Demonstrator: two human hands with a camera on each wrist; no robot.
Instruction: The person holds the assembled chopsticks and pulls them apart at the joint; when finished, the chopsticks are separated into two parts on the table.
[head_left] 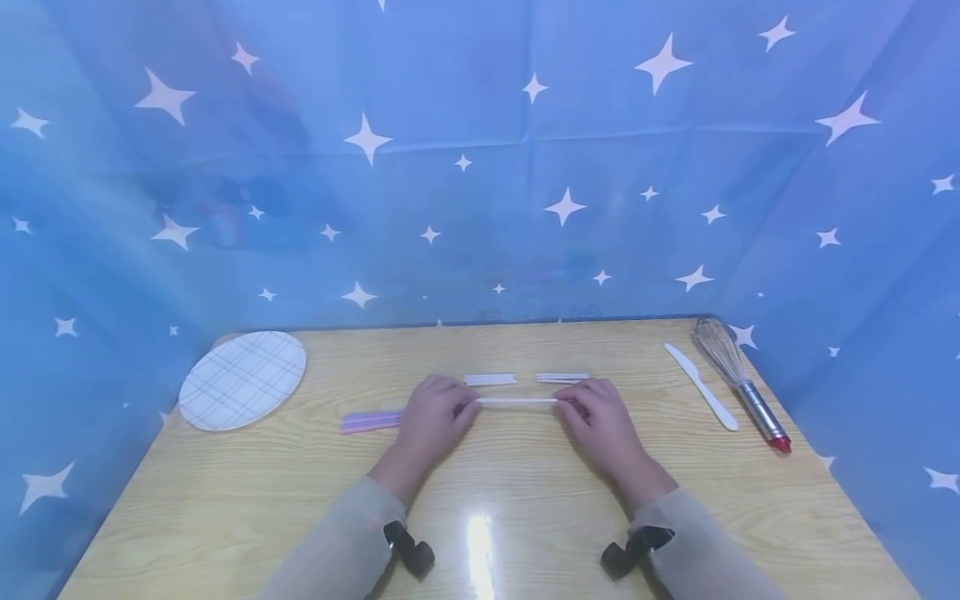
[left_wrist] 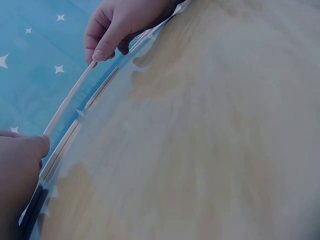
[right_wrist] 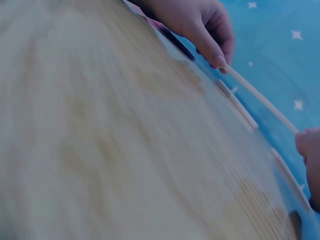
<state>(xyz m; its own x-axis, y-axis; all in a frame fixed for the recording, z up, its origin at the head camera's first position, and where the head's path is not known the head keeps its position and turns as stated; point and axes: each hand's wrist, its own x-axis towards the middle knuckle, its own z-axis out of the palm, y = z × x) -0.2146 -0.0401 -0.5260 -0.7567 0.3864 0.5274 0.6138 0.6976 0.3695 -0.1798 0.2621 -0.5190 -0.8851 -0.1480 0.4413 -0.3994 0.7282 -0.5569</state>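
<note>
A thin whitish stick (head_left: 517, 401) spans the gap between my two hands. My left hand (head_left: 435, 421) pinches its left end between thumb and fingers, and my right hand (head_left: 600, 421) pinches the other end. In the left wrist view the stick (left_wrist: 68, 97) runs straight from one thumb to the other, held above the tabletop. Just behind it lie two short groups of white sticks, a left one (head_left: 490, 379) and a right one (head_left: 562, 378). Purple and pink strips (head_left: 371, 422) lie at the left hand's outer side, partly hidden by it.
A round white plate with a checked pattern (head_left: 243, 379) lies at the table's back left corner. To the right are a white knife (head_left: 701, 387) and a whisk (head_left: 738, 379) with a red end. A blue star-printed curtain (head_left: 480, 167) borders the wooden table (head_left: 225, 517).
</note>
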